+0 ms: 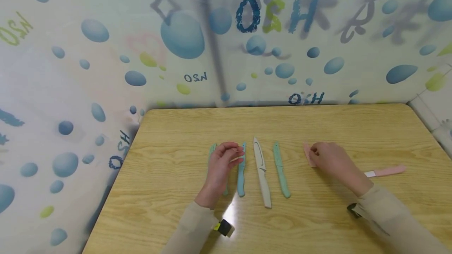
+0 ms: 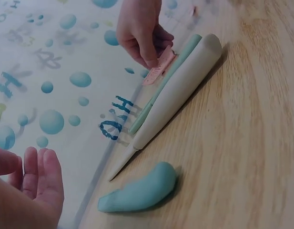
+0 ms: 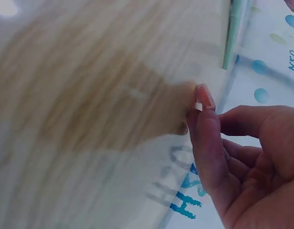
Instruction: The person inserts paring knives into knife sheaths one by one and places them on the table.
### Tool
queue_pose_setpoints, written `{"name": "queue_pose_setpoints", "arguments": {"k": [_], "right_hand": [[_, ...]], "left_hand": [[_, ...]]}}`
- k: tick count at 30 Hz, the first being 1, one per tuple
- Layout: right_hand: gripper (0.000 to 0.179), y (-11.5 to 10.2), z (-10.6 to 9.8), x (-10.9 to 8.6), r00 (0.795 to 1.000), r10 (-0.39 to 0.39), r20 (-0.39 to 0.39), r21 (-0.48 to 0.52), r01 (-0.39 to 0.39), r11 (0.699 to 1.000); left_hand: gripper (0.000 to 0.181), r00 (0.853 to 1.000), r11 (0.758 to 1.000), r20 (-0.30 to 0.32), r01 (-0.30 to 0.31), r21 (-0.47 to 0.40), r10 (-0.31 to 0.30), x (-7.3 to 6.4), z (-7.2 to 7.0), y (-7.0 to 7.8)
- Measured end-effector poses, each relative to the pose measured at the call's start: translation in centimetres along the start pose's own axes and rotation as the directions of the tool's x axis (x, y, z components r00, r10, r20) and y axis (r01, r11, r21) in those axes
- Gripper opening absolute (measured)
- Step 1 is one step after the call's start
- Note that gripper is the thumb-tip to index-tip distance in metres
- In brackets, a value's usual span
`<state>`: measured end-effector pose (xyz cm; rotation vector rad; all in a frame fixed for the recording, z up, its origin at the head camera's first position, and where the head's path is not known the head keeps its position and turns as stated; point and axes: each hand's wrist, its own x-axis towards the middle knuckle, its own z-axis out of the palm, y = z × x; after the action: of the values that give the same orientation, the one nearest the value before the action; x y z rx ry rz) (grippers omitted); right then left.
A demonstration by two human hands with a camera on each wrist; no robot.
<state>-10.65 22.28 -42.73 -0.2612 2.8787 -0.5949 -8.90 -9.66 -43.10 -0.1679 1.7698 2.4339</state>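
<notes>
My right hand (image 1: 330, 162) pinches a pink knife sheath (image 1: 308, 155) between thumb and fingers. In the right wrist view, only a short end of the sheath (image 3: 205, 96) shows past the fingertips. A pink-handled knife (image 1: 390, 171) lies to the right of that hand; its pale blade is mostly hidden behind the wrist. Holding nothing, my left hand (image 1: 220, 166) hovers with relaxed fingers near a light blue knife (image 1: 241, 179). It partly hides a green knife (image 1: 212, 149) on its left.
On the wooden table (image 1: 169, 144), a large white knife (image 1: 264, 187) and a sheathed green knife (image 1: 281, 175) lie between the hands. Behind the table's far edge stands a printed curtain (image 1: 141, 50) with blue drops.
</notes>
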Motion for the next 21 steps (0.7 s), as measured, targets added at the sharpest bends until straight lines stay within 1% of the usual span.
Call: {"name": "queue_pose_setpoints", "arguments": {"k": [3, 5, 6, 8, 9, 10, 11, 12, 13, 15, 17, 19, 21], "right_hand": [[0.027, 0.2, 0.1, -0.2, 1.0, -0.001, -0.021, 0.005, 0.002, 1.0], [0.028, 0.5, 0.3, -0.3, 1.0, 0.007, -0.022, 0.018, -0.006, 1.0], [0.028, 0.6, 0.3, -0.4, 1.0, 0.013, -0.018, 0.023, -0.012, 1.0], [0.03, 1.1, 0.2, -0.6, 0.999, 0.025, -0.021, 0.013, -0.025, 1.0], [0.03, 1.4, 0.0, -0.8, 0.999, 0.03, -0.02, 0.01, -0.03, 1.0], [0.031, 1.7, -0.2, -1.0, 0.999, 0.04, -0.014, 0.007, -0.04, 0.999], [0.033, 2.1, -0.4, -1.1, 0.999, 0.049, -0.014, 0.001, -0.049, 0.999], [0.034, 2.5, -0.7, -1.3, 0.999, 0.05, -0.021, -0.008, -0.05, 0.999], [0.034, 2.9, -1.0, -1.6, 0.998, 0.053, -0.028, -0.013, -0.054, 0.998], [0.034, 3.7, -1.5, -2.0, 0.998, 0.055, -0.041, -0.01, -0.055, 0.998], [0.035, 4.4, -1.9, -2.4, 0.997, 0.053, -0.059, -0.012, -0.054, 0.998], [0.035, 4.9, -2.2, -2.8, 0.996, 0.044, -0.073, -0.01, -0.045, 0.999], [0.034, 5.4, -2.4, -3.1, 0.996, 0.035, -0.084, -0.005, -0.036, 0.999]], "left_hand": [[0.021, 1.0, 0.999, 0.025, 0.004, 0.037, -0.005, 0.2, 0.5, 0.1], [0.023, 0.999, 0.997, 0.052, 0.003, 0.076, -0.007, 0.4, 1.3, 0.3], [0.024, 0.997, 0.994, 0.075, 0.0, 0.11, -0.008, 0.6, 1.8, 0.4], [0.024, 0.991, 0.981, 0.131, -0.01, 0.194, -0.016, 0.9, 3.0, 0.7], [0.024, 0.986, 0.969, 0.166, -0.023, 0.245, -0.018, 1.2, 3.8, 0.8], [0.024, 0.978, 0.952, 0.207, -0.04, 0.304, -0.025, 1.4, 4.6, 0.9], [0.024, 0.968, 0.926, 0.248, -0.062, 0.373, -0.035, 1.7, 5.5, 1.0], [0.025, 0.957, 0.895, 0.287, -0.087, 0.438, -0.048, 1.9, 6.3, 1.0], [0.024, 0.945, 0.855, 0.323, -0.121, 0.505, -0.057, 2.2, 7.3, 1.0], [0.025, 0.919, 0.758, 0.389, -0.206, 0.619, -0.068, 2.8, 9.0, 0.8], [0.026, 0.897, 0.65, 0.433, -0.278, 0.707, -0.087, 3.4, 10.6, 0.7], [0.028, 0.881, 0.549, 0.462, -0.336, 0.765, -0.105, 4.0, 12.1, 0.4], [0.031, 0.872, 0.46, 0.47, -0.362, 0.811, -0.141, 4.4, 13.4, 0.1]]}}
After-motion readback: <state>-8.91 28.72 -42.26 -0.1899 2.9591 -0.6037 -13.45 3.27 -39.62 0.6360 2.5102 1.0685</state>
